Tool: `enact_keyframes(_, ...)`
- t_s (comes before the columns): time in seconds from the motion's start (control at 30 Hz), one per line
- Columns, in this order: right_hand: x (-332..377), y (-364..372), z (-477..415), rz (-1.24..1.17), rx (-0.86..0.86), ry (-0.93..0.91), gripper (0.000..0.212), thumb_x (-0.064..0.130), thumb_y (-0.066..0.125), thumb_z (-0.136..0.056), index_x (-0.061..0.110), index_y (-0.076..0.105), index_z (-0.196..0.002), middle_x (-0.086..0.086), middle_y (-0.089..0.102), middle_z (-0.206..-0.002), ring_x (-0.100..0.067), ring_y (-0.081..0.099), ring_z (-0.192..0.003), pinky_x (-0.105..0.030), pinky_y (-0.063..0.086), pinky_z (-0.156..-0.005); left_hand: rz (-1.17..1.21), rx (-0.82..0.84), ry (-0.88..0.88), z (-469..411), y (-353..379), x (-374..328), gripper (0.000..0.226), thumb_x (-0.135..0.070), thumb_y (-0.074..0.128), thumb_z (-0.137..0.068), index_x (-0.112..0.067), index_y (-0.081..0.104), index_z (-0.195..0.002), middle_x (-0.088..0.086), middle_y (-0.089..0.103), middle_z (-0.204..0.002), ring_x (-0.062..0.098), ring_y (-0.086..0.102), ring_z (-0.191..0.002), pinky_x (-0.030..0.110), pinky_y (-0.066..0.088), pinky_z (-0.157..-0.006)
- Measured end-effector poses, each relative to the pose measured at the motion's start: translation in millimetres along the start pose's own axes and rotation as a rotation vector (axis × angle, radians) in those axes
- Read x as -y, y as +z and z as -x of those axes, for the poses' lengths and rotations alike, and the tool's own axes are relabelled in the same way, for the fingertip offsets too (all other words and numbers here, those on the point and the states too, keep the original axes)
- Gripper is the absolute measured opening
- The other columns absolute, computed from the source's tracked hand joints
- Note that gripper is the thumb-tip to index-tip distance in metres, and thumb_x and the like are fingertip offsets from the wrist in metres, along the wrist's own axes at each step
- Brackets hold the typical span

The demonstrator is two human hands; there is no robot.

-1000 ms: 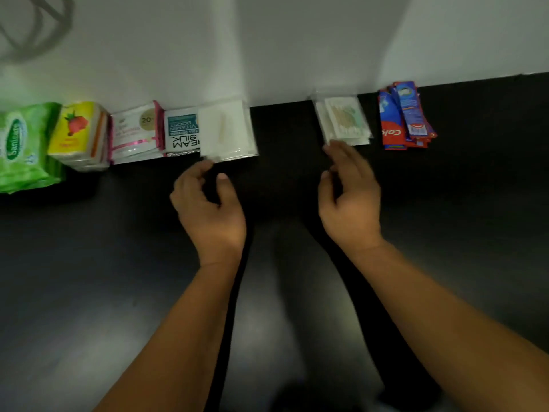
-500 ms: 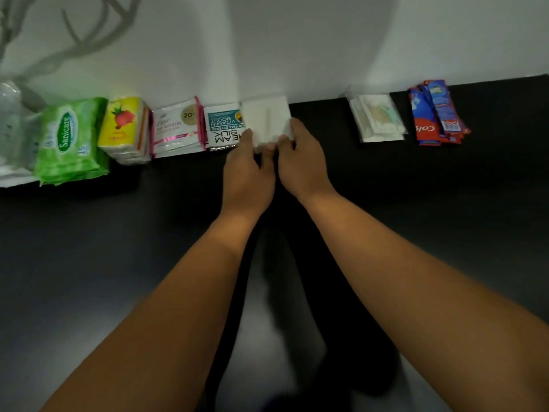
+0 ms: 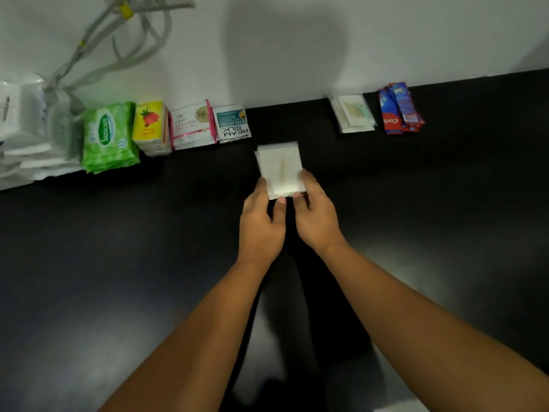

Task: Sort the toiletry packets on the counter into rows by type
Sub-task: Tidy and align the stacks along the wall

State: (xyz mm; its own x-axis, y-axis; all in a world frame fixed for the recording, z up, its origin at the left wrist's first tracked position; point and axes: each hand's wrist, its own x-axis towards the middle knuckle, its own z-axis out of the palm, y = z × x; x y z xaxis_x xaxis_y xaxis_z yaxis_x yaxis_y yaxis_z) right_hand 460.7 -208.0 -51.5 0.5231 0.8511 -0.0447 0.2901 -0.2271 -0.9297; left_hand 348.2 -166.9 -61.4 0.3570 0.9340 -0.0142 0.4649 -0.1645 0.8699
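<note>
A stack of clear white packets point(image 3: 279, 168) is held between both hands above the black counter point(image 3: 118, 263), in front of the wall row. My left hand point(image 3: 261, 221) grips its left and near edge, thumb on the bottom. My right hand point(image 3: 315, 215) pinches its right near corner. Along the wall sit a green Sanicare wipes pack point(image 3: 108, 136), a yellow strawberry pack point(image 3: 148, 124), pink-edged Dove sachets point(image 3: 191, 126), Cream Silk sachets point(image 3: 231, 123), clear packets with a pale item inside point(image 3: 353, 114), and red and blue Colgate sachets point(image 3: 399, 108).
White bags and bundled cables point(image 3: 32, 129) crowd the far left corner by the white wall point(image 3: 297, 40). Bare black counter stretches between the Cream Silk sachets and the clear packets, and across the near side.
Both hands came together on the white packet stack by the wall and pulled it toward me, away from the Cream Silk sachets. The view has shifted left.
</note>
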Motion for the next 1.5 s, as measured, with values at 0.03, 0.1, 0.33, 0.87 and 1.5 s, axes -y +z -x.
enact_keyframes(0.03, 1.0, -2.4, 9.4, -0.003, 0.01, 0.008, 0.045, 0.007, 0.044, -0.099, 0.019, 0.045, -0.143, 0.004, 0.054, -0.137, -0.005, 0.051, -0.123, -0.009, 0.041, -0.101, 0.006, 0.008, 0.0, 9.9, -2.1, 0.5, 0.058, -0.029, 0.053, -0.101, -0.019, 0.033, -0.154, 0.006, 0.045, -0.149, 0.018, 0.042, -0.137, 0.026, 0.037, -0.109)
enact_keyframes(0.1, 4.0, -5.9, 27.8, -0.016, 0.03, 0.026, 0.048, 0.006, 0.044, -0.099, 0.019, 0.044, -0.145, 0.004, 0.052, -0.141, -0.006, 0.049, -0.129, -0.022, 0.04, -0.11, 0.016, 0.025, -0.008, 29.0, -6.2, 1.2, 0.058, -0.026, 0.054, -0.101, -0.02, 0.034, -0.154, 0.005, 0.044, -0.151, 0.017, 0.04, -0.14, 0.029, 0.036, -0.114)
enact_keyframes(0.33, 4.5, -15.6, 85.1, 0.046, 0.068, 0.131, 0.055, 0.009, 0.046, -0.1, 0.018, 0.033, -0.153, -0.001, 0.039, -0.155, -0.015, 0.037, -0.142, -0.04, 0.034, -0.117, -0.018, 0.132, -0.024, 75.8, -26.5, -2.2, 0.058, -0.023, 0.057, -0.099, -0.022, 0.036, -0.153, 0.003, 0.045, -0.15, 0.015, 0.041, -0.14, 0.033, 0.036, -0.116)
enact_keyframes(0.87, -30.3, -48.7, 73.6, 0.522, 0.143, -0.157, 0.062, 0.017, 0.059, -0.097, 0.013, 0.032, -0.152, -0.01, 0.041, -0.153, -0.025, 0.025, -0.148, -0.041, 0.023, -0.122, -0.55, 0.027, 0.27, 60.2, -18.8, 7.6, 0.067, -0.031, 0.077, -0.083, -0.014, 0.051, -0.143, 0.008, 0.064, -0.125, 0.023, 0.045, -0.121, 0.043, 0.034, -0.098)
enact_keyframes(1.5, -47.6, -68.4, -73.0, 0.428, 0.017, -0.249, 0.061, 0.014, 0.062, -0.093, 0.01, 0.038, -0.149, -0.011, 0.049, -0.147, -0.023, 0.045, -0.136, -0.03, 0.036, -0.113, -0.492, -0.084, 0.336, -67.8, 50.1, -10.9, 0.053, -0.035, 0.067, -0.09, -0.015, 0.058, -0.138, 0.001, 0.07, -0.122, 0.029, 0.054, -0.118, 0.039, 0.035, -0.097)
